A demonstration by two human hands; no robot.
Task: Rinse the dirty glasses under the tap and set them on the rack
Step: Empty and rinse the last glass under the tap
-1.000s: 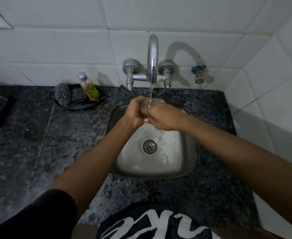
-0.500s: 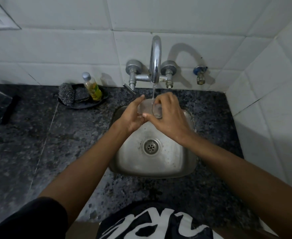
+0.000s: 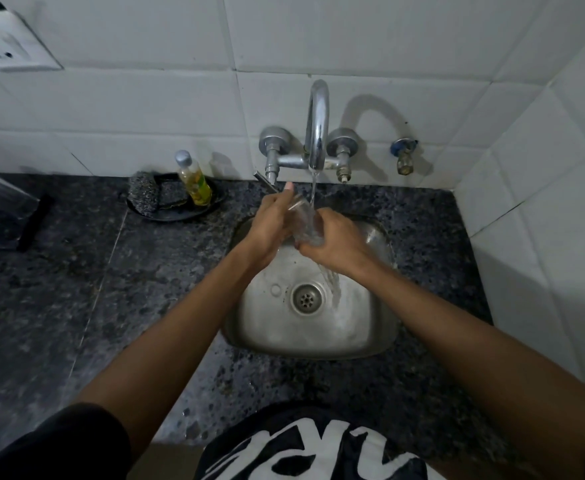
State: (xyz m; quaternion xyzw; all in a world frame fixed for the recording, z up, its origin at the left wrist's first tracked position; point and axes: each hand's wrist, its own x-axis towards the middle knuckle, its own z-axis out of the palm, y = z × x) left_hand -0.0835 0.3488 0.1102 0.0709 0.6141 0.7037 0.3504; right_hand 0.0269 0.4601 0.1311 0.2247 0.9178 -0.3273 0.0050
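- Both hands make the grip on one clear glass [image 3: 303, 220], which is held tilted over the back part of the sink [image 3: 370, 344], under the tap [image 3: 317, 133].
- On the left side, the left hand [image 3: 270, 223] has its fingers curled round the glass near the rim; the thumb points up toward the tap.
- On the right side, the right hand [image 3: 336, 242] is curled round the lower part of the glass, its fingers closed on it from the side.
- How far the fingers go round the far side of the glass I cannot tell, because the hands hide it.
- Water [image 3: 313, 187] runs in a thin stream from the tap onto the glass, and more water falls from the glass into the sink, just beside the drain [image 3: 306, 298].
- Dark speckled stone makes the worktop [image 3: 111, 289] around the sink.
- Behind the sink to the left, a dark dish [image 3: 166, 214] stands on the worktop; it carries a scrubber [image 3: 142, 192] and a small bottle [image 3: 194, 180] with yellow liquid.
- At the far left edge lies a dark object [image 3: 4, 213]; what it is I cannot tell.
- White tiles cover the wall, with a socket [image 3: 7, 46] at the top left.
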